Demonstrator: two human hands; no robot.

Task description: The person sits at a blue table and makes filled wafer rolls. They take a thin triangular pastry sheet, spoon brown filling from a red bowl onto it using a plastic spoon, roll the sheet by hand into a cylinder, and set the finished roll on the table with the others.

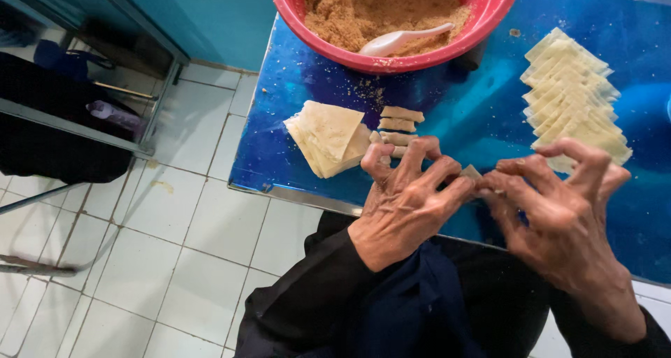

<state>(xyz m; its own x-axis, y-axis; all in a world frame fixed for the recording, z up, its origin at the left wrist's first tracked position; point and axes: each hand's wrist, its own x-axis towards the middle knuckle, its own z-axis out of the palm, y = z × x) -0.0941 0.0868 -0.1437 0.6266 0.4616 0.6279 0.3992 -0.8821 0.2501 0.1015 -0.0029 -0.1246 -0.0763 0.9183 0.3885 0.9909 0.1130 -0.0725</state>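
My left hand (409,197) and my right hand (563,211) meet above the near edge of a blue table (461,113), fingertips pinching a small pale dough roll (471,172) between them. Most of the roll is hidden by my fingers. Just beyond my left hand lie several finished rolls (400,124) and a stack of thin pale wrapper sheets (327,138). A second, fanned stack of wrappers (572,96) lies beyond my right hand. A red bowl (489,16) of brown crumbly filling (377,9) with a white spoon (402,39) stands at the table's far side.
White tiled floor (168,239) stretches to the left of the table. A metal frame (91,131) with dark cloth stands at the far left. A teal wall (210,16) is behind it. My dark sleeves and lap fill the bottom of the view.
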